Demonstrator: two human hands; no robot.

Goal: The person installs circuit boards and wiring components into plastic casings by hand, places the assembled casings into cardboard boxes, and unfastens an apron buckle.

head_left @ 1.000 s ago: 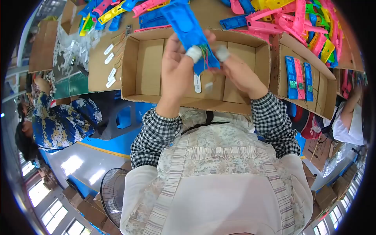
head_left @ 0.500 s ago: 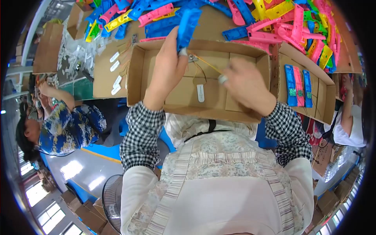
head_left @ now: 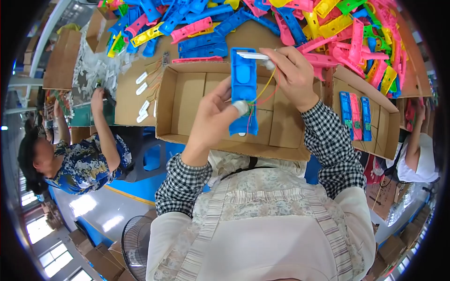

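Head: blue casing (head_left: 243,89) apparently lengthwise forward

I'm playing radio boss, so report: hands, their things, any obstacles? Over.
Left hand holding long blue plastic shell. Right hand pinching slim white strip near shell's far end. Nothing visibly blocking.

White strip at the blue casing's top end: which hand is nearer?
Right. The right hand holds the white strip by one end; the left hand is lower in view, gripping the blue casing.
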